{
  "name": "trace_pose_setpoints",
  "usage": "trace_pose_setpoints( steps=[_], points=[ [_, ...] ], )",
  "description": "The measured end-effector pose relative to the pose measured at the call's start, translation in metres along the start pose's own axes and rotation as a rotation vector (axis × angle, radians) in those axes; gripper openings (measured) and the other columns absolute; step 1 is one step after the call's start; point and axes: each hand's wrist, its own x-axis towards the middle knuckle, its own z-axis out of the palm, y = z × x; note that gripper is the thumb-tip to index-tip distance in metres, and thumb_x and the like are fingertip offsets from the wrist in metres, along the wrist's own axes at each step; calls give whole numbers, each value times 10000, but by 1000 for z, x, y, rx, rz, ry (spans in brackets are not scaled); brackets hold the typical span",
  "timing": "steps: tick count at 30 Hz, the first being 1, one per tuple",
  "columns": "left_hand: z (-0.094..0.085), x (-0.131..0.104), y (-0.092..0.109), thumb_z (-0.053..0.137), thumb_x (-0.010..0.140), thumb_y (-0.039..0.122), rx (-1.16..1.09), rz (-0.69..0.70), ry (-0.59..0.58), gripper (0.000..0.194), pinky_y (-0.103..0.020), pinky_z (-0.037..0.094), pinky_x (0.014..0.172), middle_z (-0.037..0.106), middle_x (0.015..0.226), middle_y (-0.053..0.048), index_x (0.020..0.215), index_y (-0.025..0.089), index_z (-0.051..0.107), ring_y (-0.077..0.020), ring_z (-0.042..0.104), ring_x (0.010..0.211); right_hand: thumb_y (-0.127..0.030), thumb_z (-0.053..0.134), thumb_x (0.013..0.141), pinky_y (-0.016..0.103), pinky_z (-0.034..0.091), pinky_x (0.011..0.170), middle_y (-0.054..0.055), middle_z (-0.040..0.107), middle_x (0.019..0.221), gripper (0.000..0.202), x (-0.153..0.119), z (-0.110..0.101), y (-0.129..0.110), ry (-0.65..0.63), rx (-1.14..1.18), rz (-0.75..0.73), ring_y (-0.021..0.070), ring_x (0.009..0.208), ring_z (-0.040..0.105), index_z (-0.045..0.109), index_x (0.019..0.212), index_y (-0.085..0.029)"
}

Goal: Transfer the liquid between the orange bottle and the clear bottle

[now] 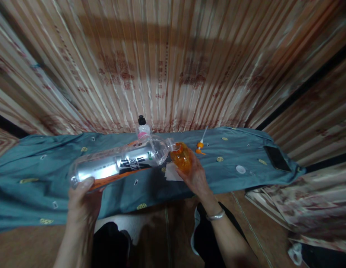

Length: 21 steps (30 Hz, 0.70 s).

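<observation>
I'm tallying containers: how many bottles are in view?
3. The large clear bottle lies tilted in the left hand; the orange bottle is in the right hand; the black-capped bottle is behind the large one, partly hidden.

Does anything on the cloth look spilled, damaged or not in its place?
No spill or damage is visible. Slightly odd: the orange pump top lies loose on the cloth, while the open amber bottle is in the right hand.
</observation>
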Motion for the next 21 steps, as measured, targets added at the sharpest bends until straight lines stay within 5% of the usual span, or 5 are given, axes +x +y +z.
trace_pose_setpoints(
  steps=[5,14,18,21],
  points=[
    [-5,3,-3,952,451,292,-18,-4,10,879,-182,456,450,824,1186,-53,1305,331,746,-199,734,755,-459,780,942,583,601,1162,218,652,1544,868,0,0,1,-5,3,-18,373,1413,665,371,1653,-176],
    [2,-1,1,958,436,341,8,-15,3,888,-395,667,772,827,1141,-70,1296,333,737,-391,770,1098,-453,790,935,581,587,1176,213,643,1554,898,-1,1,2,-20,3,-1,366,1425,654,346,1668,-186],
    [2,-1,1,952,439,337,10,-16,3,890,-390,659,757,825,1124,-61,1302,342,736,-372,778,1044,-459,776,945,583,592,1170,216,638,1559,889,-1,1,2,-6,-7,-14,371,1421,656,343,1672,-187],
    [0,1,0,958,445,319,0,1,-1,915,-283,592,625,822,1116,-47,1331,343,728,-269,763,863,-455,780,940,581,589,1173,215,639,1558,899,-1,0,2,-22,-2,-10,369,1425,654,334,1673,-187]
  ],
)
